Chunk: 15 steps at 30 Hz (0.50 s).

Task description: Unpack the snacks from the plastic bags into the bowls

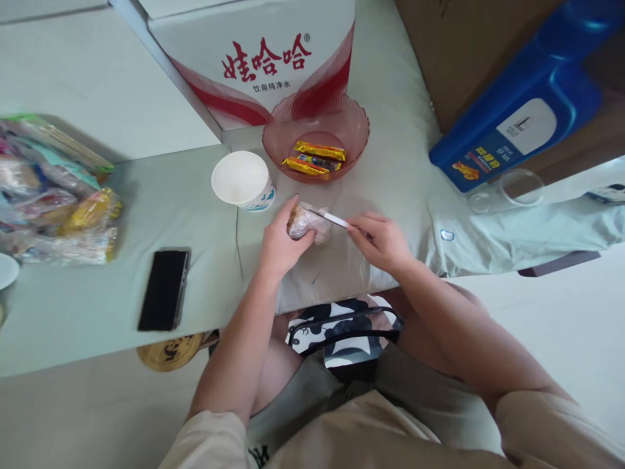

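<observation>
My left hand [283,238] is closed around a small brownish item in clear plastic wrap [303,223]; the item's exact kind cannot be made out. In my right hand [383,242] is a slim tool with a white body and a thin dark tip [335,219], perhaps a small knife. The tip points left and meets the wrapped item. Just behind my left hand stands a white paper cup [241,179]. A pink ribbed bowl [354,140] sits beyond both hands, with several yellow-wrapped snack bars [319,151] inside.
A black phone [165,290] lies at left near the table edge [97,348]. Farther left is a heap of bagged snacks [58,195]. A white and red carton [263,58] stands at the back. A blue bottle [517,111] and a clear plastic cup [520,190] are at right.
</observation>
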Motion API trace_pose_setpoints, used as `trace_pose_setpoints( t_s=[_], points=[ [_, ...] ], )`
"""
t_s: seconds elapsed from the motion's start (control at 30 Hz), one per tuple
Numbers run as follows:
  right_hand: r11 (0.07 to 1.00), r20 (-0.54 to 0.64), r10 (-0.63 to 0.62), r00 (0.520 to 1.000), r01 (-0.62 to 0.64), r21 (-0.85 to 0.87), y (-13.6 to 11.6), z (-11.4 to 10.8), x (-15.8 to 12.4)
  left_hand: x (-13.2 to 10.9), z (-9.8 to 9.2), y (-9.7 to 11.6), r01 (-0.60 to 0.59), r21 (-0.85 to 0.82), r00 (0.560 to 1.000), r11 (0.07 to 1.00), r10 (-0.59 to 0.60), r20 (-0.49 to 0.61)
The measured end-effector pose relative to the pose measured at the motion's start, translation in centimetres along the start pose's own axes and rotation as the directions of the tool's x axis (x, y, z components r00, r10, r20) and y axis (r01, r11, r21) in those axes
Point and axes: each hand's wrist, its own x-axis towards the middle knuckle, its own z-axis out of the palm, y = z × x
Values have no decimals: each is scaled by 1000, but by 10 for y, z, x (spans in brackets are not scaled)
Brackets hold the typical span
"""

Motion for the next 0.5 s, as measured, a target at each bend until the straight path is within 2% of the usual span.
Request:
trace_pose_setpoints(
  t_s=[0.1, 0.2, 0.23, 0.3, 0.4, 0.43, 0.5],
  points=[
    [1000, 107, -21, 994, 19, 18, -4, 1, 3, -1, -3, -2, 33, -56, 999, 998, -33, 9],
    [997, 150, 48, 988, -39, -59, 10, -8, -2, 0, -7, -11, 79, -151, 995, 985, -86, -41],
    [992, 124, 78, 989, -65, -107, 16, -12, -5, 1, -9, -14, 70, -169, 993, 983, -85, -78],
    [971, -8, 112, 994, -111, -210, 29, -19, -11, 2, -13, -18, 26, -179, 988, 984, -52, -144],
    [951, -218, 68, 974, -129, -280, 37, -20, -17, 3, -14, -14, 24, -170, 992, 985, -45, -119],
    [957, -235, 44, 971, -108, -268, 36, -17, -17, 3, -13, -11, 52, -181, 992, 982, -72, -102],
    [981, -180, -15, 984, -21, -193, 28, -10, -15, 3, -8, -4, 107, -264, 984, 959, -139, -107]
  ],
)
